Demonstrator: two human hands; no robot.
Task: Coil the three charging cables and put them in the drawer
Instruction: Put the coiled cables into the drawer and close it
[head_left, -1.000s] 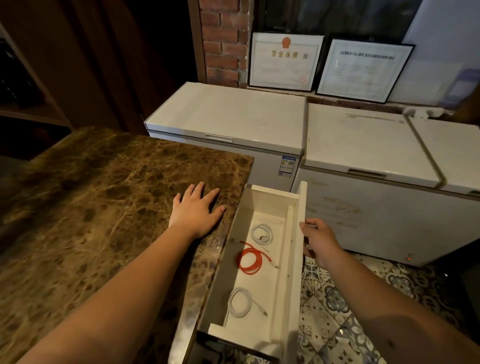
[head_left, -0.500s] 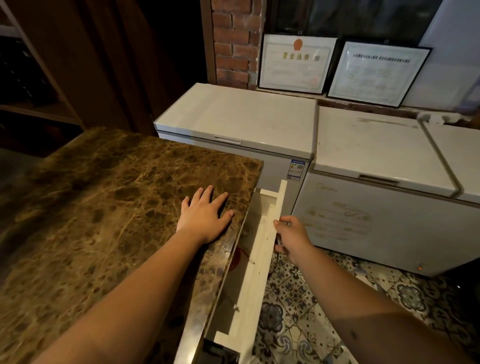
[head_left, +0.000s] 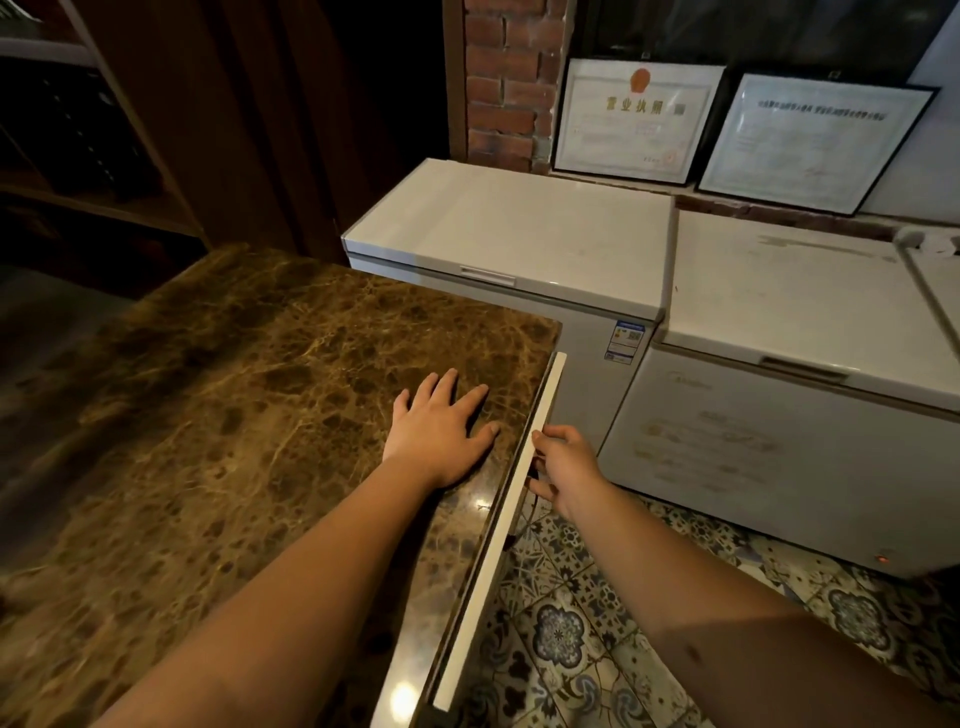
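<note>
While the left hand (head_left: 441, 434) lies flat and open on the brown marble desk (head_left: 234, 415), fingers spread and pointing away from the person, the right hand (head_left: 563, 467) is curled against the outer face of the white drawer (head_left: 511, 499), its fingertips on the front panel about midway along. The drawer is shut, or very nearly so: only the thin top edge of its front shows, a pale strip tight beside the desk's right edge. Its long axis runs from the near bottom of the view up and away toward the freezers (head_left: 519, 244), parallel to the desk edge. The cables are out of sight, the drawer's inside being hidden. The two hands are close together, parted only by the desk's edge and the drawer front. Patterned floor (head_left: 571, 623) tiles lie below the right forearm.
</note>
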